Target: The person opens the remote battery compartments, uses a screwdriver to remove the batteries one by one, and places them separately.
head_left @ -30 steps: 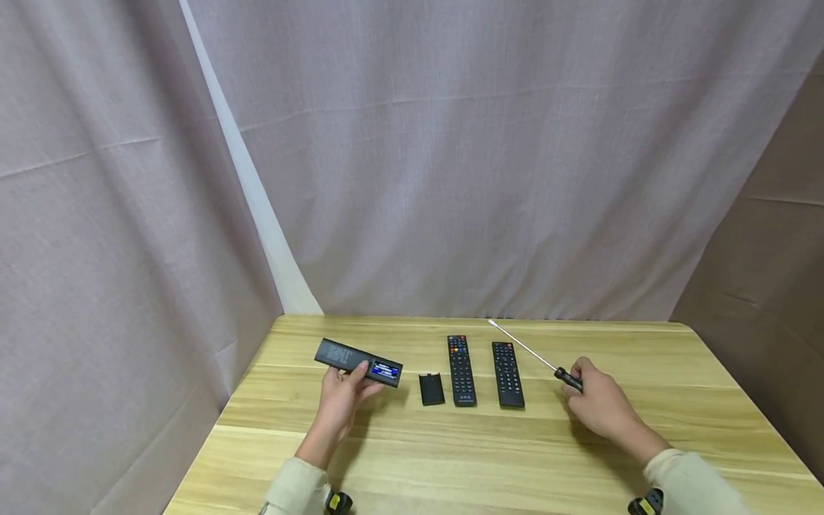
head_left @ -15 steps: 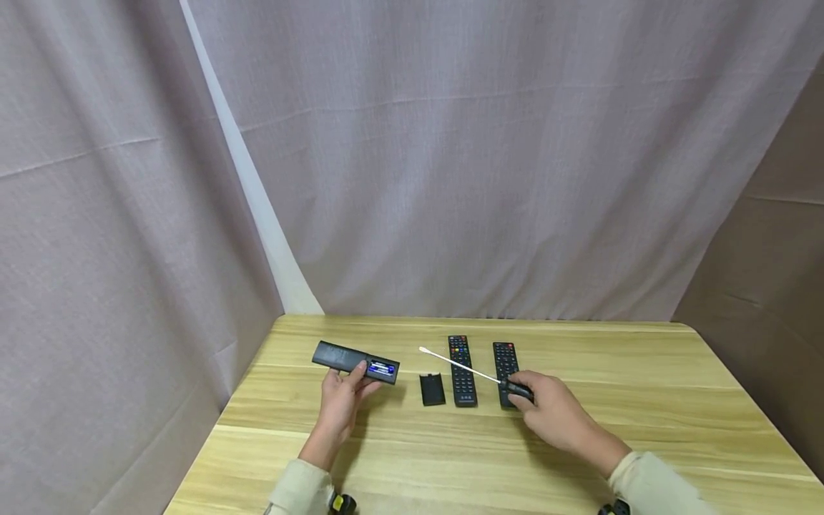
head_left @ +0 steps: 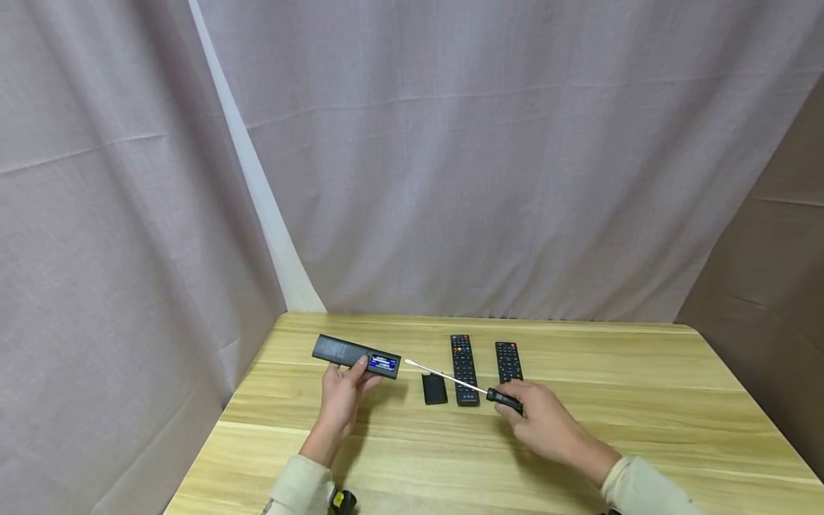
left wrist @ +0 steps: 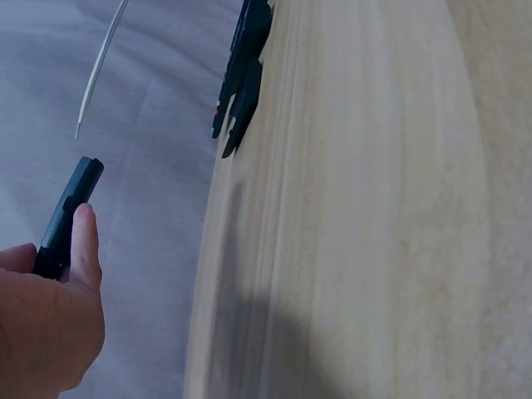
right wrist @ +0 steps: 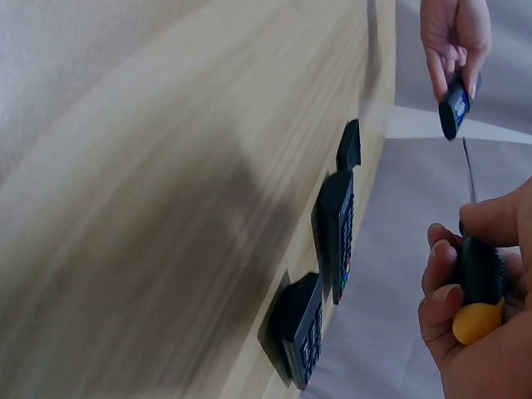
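My left hand (head_left: 342,397) holds a black remote control (head_left: 341,350) above the table, back side up, with the thumb on its upper face. The battery compartment is uncovered and blue batteries (head_left: 383,363) show inside it. My right hand (head_left: 543,422) grips a screwdriver (head_left: 504,399) by its black handle; the handle's yellow end (right wrist: 478,324) shows in the right wrist view. Its thin metal shaft (head_left: 444,375) points left, the tip a short way from the remote's right end and apart from it. The black battery cover (head_left: 434,389) lies on the table below the shaft.
Two more remotes lie face up on the wooden table (head_left: 412,458): one with coloured buttons (head_left: 464,368) in the middle, another (head_left: 508,361) partly hidden behind my right hand. Grey curtains (head_left: 450,179) hang behind the table and at its sides.
My right hand has swept left with the screwdriver, bringing its tip from beyond the right-hand remote to near the held remote. The left hand and its remote have hardly moved.
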{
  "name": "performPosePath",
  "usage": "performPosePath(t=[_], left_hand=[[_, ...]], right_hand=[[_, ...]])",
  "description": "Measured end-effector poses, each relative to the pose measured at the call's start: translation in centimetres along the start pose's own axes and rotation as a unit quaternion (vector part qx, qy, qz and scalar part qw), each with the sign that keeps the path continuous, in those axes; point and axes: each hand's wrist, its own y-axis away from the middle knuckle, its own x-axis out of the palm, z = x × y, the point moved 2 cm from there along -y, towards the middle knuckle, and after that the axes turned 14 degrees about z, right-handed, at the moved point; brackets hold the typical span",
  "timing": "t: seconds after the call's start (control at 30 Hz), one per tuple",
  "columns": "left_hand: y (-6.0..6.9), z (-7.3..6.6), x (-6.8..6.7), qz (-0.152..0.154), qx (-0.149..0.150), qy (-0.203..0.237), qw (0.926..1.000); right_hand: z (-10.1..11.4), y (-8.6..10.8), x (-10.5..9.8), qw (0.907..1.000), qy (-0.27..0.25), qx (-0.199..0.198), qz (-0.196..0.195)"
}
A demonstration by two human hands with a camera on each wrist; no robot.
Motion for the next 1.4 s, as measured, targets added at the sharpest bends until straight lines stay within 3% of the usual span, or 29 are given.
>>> performPosePath(t=[0.17,0.43,1.03,1.4], left_hand=[[-0.1,0.0,0.2,-0.002,0.001,0.005,1.0000],[-0.2,0.3,0.4,-0.008,0.000,-0.001,1.0000],[-0.1,0.4,0.3,-0.011,0.008,-0.004,0.9999],[-0.2,0.4,0.7,-0.037,0.005,-0.047,0.9982]], right_hand=[[0.5,0.0,0.6,0.9999,0.003,-0.015,-0.004],[1.3,-0.6,1.3,0.9996,0.025,-0.003,-0.009],[2.8,-0.7,0.4,0.9947,0.098,-0.023,-0.017],[4.4,-0.8,0.5,0.9848,0.169,-0.024,-0.032]])
